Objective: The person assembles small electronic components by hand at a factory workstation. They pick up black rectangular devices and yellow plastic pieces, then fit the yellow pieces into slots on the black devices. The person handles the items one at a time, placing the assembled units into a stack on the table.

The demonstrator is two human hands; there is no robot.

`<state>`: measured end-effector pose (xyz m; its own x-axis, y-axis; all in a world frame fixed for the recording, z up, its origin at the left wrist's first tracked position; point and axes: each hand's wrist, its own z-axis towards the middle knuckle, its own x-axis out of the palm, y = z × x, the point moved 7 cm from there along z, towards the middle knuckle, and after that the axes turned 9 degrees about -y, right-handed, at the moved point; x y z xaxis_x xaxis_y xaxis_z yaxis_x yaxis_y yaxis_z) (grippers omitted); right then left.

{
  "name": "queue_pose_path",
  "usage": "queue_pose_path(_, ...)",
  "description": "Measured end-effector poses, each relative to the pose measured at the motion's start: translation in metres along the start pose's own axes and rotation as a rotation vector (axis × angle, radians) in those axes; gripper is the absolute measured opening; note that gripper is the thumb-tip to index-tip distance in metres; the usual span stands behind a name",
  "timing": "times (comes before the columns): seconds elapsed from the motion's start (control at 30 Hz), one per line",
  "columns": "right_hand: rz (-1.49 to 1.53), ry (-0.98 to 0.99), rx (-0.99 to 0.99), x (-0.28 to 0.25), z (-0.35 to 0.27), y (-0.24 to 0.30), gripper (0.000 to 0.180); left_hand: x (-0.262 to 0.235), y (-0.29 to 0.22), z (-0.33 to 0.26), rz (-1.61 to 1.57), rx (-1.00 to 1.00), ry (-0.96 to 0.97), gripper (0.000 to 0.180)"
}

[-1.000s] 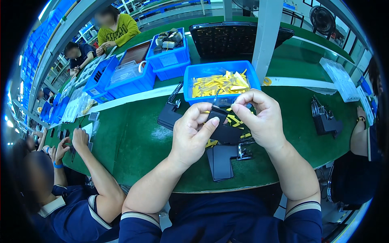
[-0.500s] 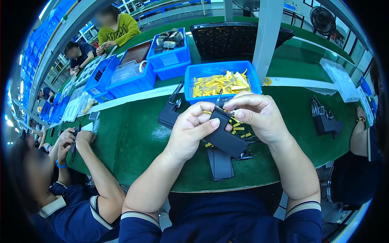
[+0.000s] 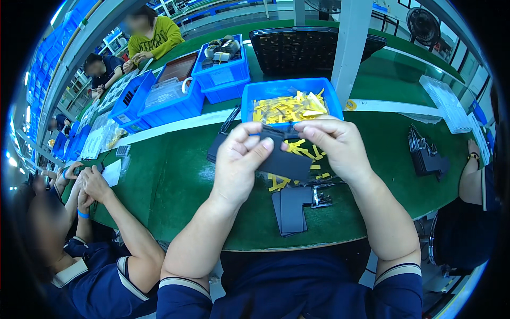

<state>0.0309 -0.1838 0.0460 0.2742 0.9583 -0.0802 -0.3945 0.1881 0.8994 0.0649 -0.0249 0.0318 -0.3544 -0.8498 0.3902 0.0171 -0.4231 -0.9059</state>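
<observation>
A flat black rectangular part (image 3: 291,164) is tilted above the table between my hands. My left hand (image 3: 239,162) is closed on it, thumb lying across its upper face. At the part's far edge, the thumb and fingers of my right hand (image 3: 339,149) pinch a narrow dark end, blurred and partly hidden by the fingertips. Below lies a small stack of similar black parts (image 3: 291,212) with dark cables on its right side. Loose yellow strips (image 3: 300,149) are scattered under my hands. More black parts (image 3: 213,146) lie just left of my left hand.
Beyond my hands stands a blue bin (image 3: 333,97) of yellow strips. Several blue crates (image 3: 178,110) are at the back left, near a grey post (image 3: 350,48) and a black tray (image 3: 292,50). Another black stack (image 3: 425,159) lies right. A co-worker's hands (image 3: 90,186) work at left.
The held black part has moved slightly up and left, uncovering more of the stack below. My right hand has shifted slightly, its fingers now at the part's far edge.
</observation>
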Motion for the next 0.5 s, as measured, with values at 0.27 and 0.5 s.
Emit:
queue_pose_path(0.27,-0.497,0.287,0.092,0.037,-0.011,-0.035,0.016,-0.008,-0.014,0.005,0.020,0.097,-0.077,0.023)
queue_pose_path(0.5,-0.621,0.265,0.010,0.048,-0.017,-0.047,0.019,-0.007,-0.013,0.003,0.047,0.119,-0.072,0.022)
